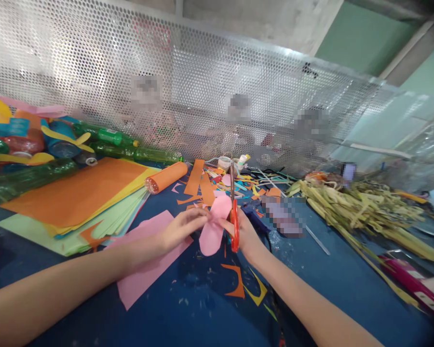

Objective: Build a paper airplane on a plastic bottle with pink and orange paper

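My left hand pinches the edge of a pink paper cutout, shaped like two rounded lobes joined at a narrow middle. My right hand holds red-handled scissors with the blades pointing up and away from me. The right fingertips also touch the cutout near its middle. Beneath my left wrist lies a larger pink paper sheet. An orange scrap and a yellow scrap lie on the table below my hands.
A stack of coloured paper lies left, with green plastic bottles behind it. An orange-wrapped bottle and paper strips are ahead. Dried husks cover the right side. A perforated metal panel borders the far edge.
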Motion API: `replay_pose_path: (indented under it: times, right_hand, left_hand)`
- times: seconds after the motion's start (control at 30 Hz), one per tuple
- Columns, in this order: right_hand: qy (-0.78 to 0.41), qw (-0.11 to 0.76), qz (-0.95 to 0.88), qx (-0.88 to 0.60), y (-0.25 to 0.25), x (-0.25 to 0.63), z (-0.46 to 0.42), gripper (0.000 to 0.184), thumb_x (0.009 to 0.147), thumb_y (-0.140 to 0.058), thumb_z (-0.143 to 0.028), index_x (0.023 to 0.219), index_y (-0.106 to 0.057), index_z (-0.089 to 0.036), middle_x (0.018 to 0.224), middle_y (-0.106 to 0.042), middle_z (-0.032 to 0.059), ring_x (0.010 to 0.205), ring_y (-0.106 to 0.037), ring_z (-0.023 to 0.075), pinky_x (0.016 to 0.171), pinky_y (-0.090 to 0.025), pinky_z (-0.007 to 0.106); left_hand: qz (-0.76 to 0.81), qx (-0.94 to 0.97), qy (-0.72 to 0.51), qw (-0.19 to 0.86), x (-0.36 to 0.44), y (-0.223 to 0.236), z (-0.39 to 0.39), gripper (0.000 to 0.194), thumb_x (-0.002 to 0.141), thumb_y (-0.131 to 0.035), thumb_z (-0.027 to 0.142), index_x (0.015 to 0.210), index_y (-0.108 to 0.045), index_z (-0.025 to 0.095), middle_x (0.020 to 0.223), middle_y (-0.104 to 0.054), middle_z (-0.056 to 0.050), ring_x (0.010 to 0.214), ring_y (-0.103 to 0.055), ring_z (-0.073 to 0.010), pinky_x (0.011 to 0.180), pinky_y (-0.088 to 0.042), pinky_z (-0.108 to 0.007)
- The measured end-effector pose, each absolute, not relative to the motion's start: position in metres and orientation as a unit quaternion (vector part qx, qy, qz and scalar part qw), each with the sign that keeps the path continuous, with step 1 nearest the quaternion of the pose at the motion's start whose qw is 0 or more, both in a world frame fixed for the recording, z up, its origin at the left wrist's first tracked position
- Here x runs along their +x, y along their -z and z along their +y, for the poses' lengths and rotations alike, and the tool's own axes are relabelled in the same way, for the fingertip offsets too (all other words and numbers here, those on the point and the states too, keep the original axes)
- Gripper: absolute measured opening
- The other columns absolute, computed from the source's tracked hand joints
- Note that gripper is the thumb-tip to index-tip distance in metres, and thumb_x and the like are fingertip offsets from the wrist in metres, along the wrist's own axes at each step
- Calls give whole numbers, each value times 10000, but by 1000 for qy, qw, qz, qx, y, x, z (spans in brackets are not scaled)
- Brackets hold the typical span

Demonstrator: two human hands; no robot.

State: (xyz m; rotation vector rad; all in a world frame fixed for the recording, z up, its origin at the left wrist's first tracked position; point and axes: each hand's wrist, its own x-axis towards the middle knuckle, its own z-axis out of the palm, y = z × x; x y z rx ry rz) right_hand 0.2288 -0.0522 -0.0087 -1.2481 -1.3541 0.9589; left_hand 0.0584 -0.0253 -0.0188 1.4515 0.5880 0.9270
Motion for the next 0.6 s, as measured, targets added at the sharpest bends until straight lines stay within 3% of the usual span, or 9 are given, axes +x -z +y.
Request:
replay_pose_path:
  times: [0.07,0.17,0.33,0.5,0.6]
  right_hand:
    - [-428,509,-549,-506,9,227,-54,349,644,-662,-402,864,-486,-197,677,-540,-24,637,-547,165,661,-456,322]
    - [-458,512,-511,-516,10,227,-55,345,645,-673,-421,813,-456,-211,576,-465,-65,493,-468,120,530,-408,276]
    - [-501,499,-500,-500,5,232,-57,353,724,-563,-542,826,-441,-227,639,-468,-45,467,-405,86,453,-345,227]
    - [-539,463,-513,-481,-2,237,-60,413,707,-523,-621,851,-471,-237,675,-434,-44,463,-341,72,428,-315,204]
    - [-545,408,-553,-481,-5,238,-64,441,704,-501,-648,815,-483,-222,618,-391,-48,469,-353,85,436,-334,215]
  left_hand:
    - [249,642,-383,616,60,19,-27,277,710,-661,317,957,-642,193,1015,-619,-72,956,-560,-223,862,-414,-340]
    - [249,638,-363,632,61,22,-24,379,688,-679,214,1060,-614,179,1003,-635,-77,885,-591,-200,834,-427,-346]
    - [257,646,-376,613,55,19,-6,426,718,-628,168,1141,-578,173,1129,-610,-88,985,-567,-207,879,-403,-347]
    - [234,657,-385,604,39,-5,14,504,685,-630,128,1177,-555,203,1185,-583,-68,1028,-551,-206,878,-402,-323]
    - [212,669,-355,617,26,-21,26,553,712,-588,130,1247,-488,227,1107,-621,-67,908,-602,-189,789,-442,-315]
